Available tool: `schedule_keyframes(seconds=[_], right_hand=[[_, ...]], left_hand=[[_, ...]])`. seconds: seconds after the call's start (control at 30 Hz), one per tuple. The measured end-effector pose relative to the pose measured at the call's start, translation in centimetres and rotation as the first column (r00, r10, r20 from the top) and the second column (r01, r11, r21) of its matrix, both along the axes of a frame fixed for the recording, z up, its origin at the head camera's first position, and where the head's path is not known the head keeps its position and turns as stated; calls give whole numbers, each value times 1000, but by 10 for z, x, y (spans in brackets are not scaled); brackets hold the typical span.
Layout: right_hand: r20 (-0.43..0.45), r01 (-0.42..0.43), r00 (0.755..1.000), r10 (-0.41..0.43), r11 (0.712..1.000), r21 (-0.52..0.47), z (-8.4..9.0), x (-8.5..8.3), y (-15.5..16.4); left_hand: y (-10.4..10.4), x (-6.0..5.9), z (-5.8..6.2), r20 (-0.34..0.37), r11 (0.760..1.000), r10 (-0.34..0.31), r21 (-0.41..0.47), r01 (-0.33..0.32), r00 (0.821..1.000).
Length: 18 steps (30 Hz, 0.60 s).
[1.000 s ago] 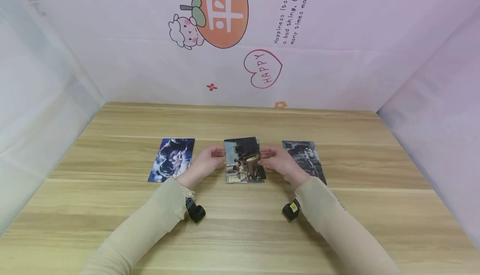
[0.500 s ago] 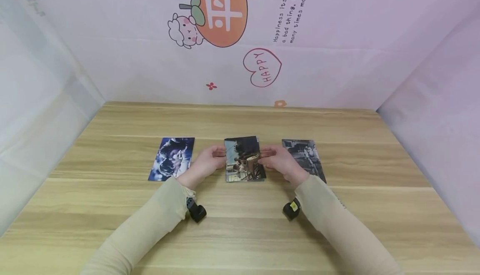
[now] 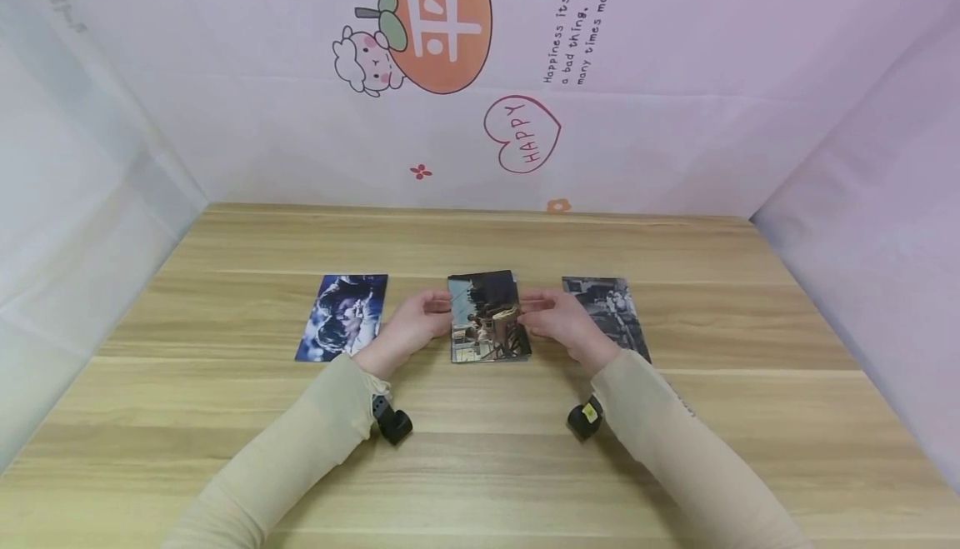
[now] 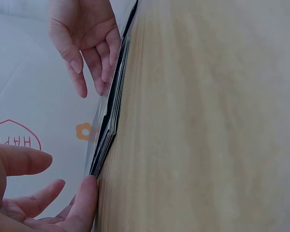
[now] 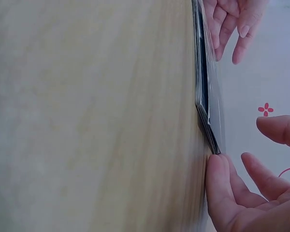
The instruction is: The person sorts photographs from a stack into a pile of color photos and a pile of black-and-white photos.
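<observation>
A small stack of photo prints [image 3: 487,320] lies in the middle of the wooden table [image 3: 480,466]. My left hand [image 3: 411,326] rests at the stack's left edge and my right hand [image 3: 558,322] at its right edge, fingers relaxed. In the left wrist view a fingertip of the left hand [image 4: 84,193] touches the side of the stack [image 4: 110,121], with the right hand [image 4: 87,43] opposite. In the right wrist view the right hand [image 5: 227,188] touches the edge of the stack [image 5: 205,101], and the left hand [image 5: 232,24] is beyond it. Neither hand lifts a print.
A single blue photo [image 3: 343,317] lies flat left of the stack. A grey photo [image 3: 609,311] lies to the right, partly behind my right hand. Pale cloth walls with cartoon prints enclose the table on three sides.
</observation>
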State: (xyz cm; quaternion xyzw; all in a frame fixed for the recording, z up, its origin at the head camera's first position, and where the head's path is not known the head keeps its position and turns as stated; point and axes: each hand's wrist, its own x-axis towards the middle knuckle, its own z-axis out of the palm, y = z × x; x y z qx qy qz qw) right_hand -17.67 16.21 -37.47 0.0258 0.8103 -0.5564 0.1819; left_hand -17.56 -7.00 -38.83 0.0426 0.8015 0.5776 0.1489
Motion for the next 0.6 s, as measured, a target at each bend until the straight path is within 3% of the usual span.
schedule_keyframes(seconds=[0.6], right_hand=[[26, 13, 1000, -12, 999, -32, 4, 2, 0]], left_hand=[[-1, 3, 4, -2, 1000, -17, -14, 17, 1000]])
